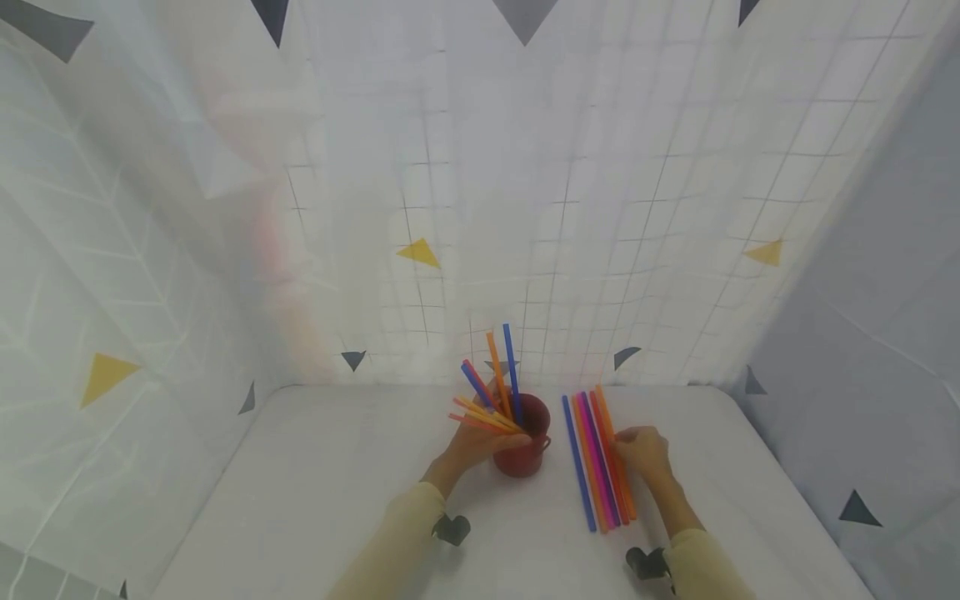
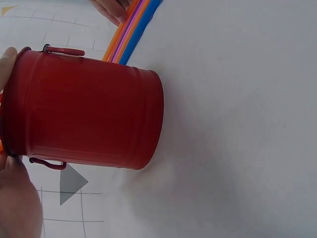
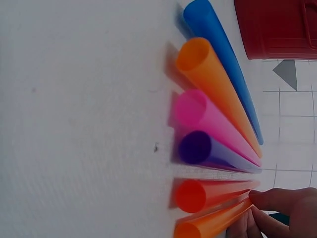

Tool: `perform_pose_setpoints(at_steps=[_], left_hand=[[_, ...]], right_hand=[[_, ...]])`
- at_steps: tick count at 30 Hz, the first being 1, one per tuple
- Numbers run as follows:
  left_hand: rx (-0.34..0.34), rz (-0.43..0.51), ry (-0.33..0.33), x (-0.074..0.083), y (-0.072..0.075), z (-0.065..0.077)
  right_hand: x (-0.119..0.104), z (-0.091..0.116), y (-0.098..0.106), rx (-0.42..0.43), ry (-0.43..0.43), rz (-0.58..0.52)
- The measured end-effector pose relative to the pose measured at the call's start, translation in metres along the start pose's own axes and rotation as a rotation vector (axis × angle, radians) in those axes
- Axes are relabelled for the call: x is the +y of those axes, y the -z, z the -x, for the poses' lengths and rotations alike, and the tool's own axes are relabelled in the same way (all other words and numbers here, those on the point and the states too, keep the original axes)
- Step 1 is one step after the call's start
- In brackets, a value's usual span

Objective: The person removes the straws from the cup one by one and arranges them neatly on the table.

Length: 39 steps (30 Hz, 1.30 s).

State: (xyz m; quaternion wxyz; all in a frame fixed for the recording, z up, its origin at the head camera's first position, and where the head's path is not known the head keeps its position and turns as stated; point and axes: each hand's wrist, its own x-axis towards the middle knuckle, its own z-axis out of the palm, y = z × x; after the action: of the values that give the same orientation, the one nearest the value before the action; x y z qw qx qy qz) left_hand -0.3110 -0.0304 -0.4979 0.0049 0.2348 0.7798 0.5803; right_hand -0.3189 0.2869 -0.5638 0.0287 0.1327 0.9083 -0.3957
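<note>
My left hand grips a small red metal pail near its rim, thumb on the near side and fingers behind. Several drinking straws stand in the pail, a blue straw and an orange one upright, others leaning left over the hand. To the pail's right, a row of straws lies on the table: blue, orange, pink, purple, red-orange and orange at the right end. My right hand pinches that right-end orange straw along its length.
The white table has rounded far corners. A pale gridded sheet with grey and yellow triangles hangs behind it, and further sheets stand at both sides. Small side handles stick out from the pail.
</note>
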Motion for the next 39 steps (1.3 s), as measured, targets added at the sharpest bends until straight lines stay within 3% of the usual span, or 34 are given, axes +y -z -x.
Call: perform_pose_setpoints(at_steps=[5,13,17,25,39], left_hand=[[0.011,0.01,0.005,0.0,-0.001,0.0],[0.04,-0.049,0.028,-0.025,-0.006,-0.007],[0.035,-0.039,0.056,-0.03,-0.005,-0.007],[0.018,-0.054,0.094,-0.031,-0.005,-0.007],[0.015,-0.061,0.056,-0.028,-0.005,-0.006]], right_hand=[[-0.001,0.0,0.001,0.003,-0.007,0.015],[-0.001,0.0,0.0,-0.011,-0.021,0.021],[0.0,0.0,-0.001,-0.008,0.002,0.016],[-0.002,0.004,-0.002,0.006,0.08,-0.012],[-0.008,0.0,0.003,0.027,0.103,0.024]])
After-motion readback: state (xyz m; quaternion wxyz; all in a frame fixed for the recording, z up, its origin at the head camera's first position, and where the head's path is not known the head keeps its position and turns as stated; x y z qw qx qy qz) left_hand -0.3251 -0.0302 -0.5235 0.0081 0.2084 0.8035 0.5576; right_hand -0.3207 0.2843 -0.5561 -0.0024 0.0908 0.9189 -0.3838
